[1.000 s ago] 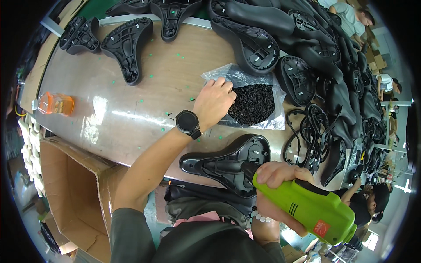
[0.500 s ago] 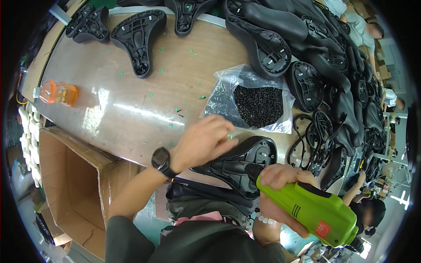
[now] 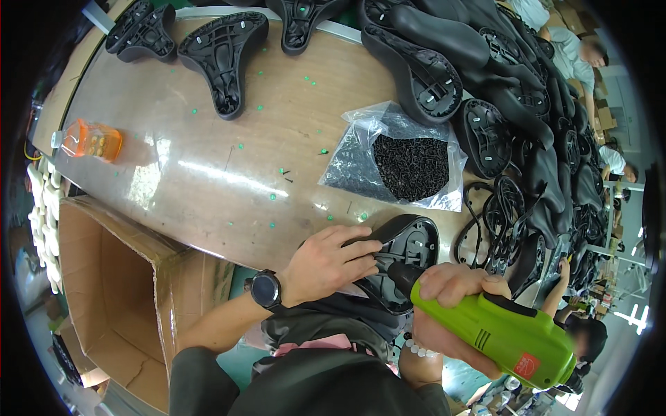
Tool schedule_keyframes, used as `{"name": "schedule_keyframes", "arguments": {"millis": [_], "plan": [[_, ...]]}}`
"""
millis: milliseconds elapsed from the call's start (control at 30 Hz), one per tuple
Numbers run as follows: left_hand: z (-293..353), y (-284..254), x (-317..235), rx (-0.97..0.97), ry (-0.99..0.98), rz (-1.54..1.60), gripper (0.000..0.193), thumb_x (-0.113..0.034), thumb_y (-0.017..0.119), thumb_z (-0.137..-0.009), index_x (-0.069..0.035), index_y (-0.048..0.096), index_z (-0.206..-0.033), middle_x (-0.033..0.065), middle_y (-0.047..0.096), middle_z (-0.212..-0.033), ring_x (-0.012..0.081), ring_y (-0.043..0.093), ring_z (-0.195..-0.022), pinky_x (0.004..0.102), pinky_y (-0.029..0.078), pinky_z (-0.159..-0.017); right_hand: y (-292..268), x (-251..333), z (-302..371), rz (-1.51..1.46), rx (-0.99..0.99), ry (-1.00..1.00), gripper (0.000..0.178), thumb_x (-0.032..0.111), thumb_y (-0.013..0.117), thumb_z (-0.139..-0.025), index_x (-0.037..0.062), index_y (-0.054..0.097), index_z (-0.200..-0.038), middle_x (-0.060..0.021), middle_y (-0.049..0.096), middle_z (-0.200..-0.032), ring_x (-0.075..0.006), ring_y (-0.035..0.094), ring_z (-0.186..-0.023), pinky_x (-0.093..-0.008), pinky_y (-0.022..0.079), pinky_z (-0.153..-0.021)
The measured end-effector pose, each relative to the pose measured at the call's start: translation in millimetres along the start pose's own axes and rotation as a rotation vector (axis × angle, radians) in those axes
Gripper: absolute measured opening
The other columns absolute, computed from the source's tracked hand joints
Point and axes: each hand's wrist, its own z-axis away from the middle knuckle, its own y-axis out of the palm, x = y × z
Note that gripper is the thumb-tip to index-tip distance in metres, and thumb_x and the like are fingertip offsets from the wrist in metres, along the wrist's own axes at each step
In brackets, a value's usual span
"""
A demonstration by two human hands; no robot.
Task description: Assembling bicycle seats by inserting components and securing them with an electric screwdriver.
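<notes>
A black bicycle saddle (image 3: pixel 415 243) lies underside up at the table's near edge, its ribbed hollow showing. My right hand (image 3: pixel 451 295) is wrapped round a bright green power screwdriver (image 3: pixel 510 333), whose black nose points left into the saddle. Over the saddle's narrower part lies my left hand (image 3: pixel 329 262), wearing a dark watch (image 3: pixel 266 289). Its fingers are bent together with their tips at the driver's bit, and what they pinch, if anything, is hidden. Just beyond the saddle, a clear plastic bag (image 3: pixel 347 156) holds a heap of small black screws (image 3: pixel 413 166).
More black saddles (image 3: pixel 225 62) lie at the back, and a large pile (image 3: pixel 479 41) fills the right side. Black cables (image 3: pixel 503 222) coil beside the bag. An orange drink bottle (image 3: pixel 94 141) and an open cardboard box (image 3: pixel 114 291) are at left. Green bits dot the table (image 3: pixel 229 152).
My left hand has come down and nearer, from above the saddle onto it, with its fingertips now at the driver's bit. The screwdriver has shifted slightly to the right.
</notes>
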Motion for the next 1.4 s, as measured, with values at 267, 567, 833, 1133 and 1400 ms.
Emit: {"name": "schedule_keyframes", "arguments": {"millis": [267,567,833,1133,1400], "plan": [[-8,-2,1,-0.053,0.028,0.099,0.018,-0.02,0.078,-0.078,-0.01,0.072,-0.092,-0.0023,0.069,-0.107,0.0218,0.06,-0.113,0.0385,0.051,-0.088,-7,1,-1,-0.081,-0.05,-0.052,0.107,0.089,0.052,-0.072,0.0018,0.044,-0.133,-0.0109,0.059,-0.086,-0.0265,0.058,-0.07,-0.039,0.049,-0.066],[-9,-3,0,-0.012,0.043,0.125,0.016,-0.022,0.077,-0.078,-0.011,0.072,-0.089,-0.0021,0.069,-0.111,0.0234,0.06,-0.115,0.0401,0.049,-0.093,-10,0,1,-0.158,-0.064,-0.02,0.108,0.089,0.056,-0.069,0.0034,0.043,-0.134,-0.0138,0.06,-0.089,-0.0304,0.061,-0.076,-0.0435,0.05,-0.07],[-4,4,-2,0.075,-0.126,-0.001,0.02,-0.025,0.078,-0.079,-0.008,0.069,-0.084,0.0101,0.067,-0.122,0.0286,0.062,-0.116,0.0427,0.051,-0.092,-16,-13,0,0.073,0.064,-0.048,0.115,0.095,0.047,-0.066,0.0008,0.045,-0.132,-0.0113,0.058,-0.083,-0.0255,0.058,-0.067,-0.0389,0.05,-0.063],[-1,12,-4,0.116,-0.206,0.023,0.02,-0.025,0.074,-0.082,-0.006,0.067,-0.082,0.0129,0.067,-0.121,0.027,0.069,-0.094,0.0378,0.056,-0.082,-13,-15,-2,0.076,0.086,0.018,0.117,0.096,0.048,-0.062,0.0014,0.044,-0.131,-0.0119,0.057,-0.083,-0.0263,0.057,-0.066,-0.0378,0.051,-0.062],[0,13,-4,0.097,-0.218,0.059,0.015,-0.021,0.072,-0.081,-0.007,0.067,-0.084,0.0124,0.068,-0.121,0.0266,0.069,-0.097,0.0375,0.056,-0.082,0,-17,-3,-0.016,-0.01,0.204,0.029,0.023,0.063,-0.094,0.0015,0.053,-0.111,-0.0162,0.061,-0.087,-0.0304,0.061,-0.077,-0.0425,0.053,-0.073]]}}
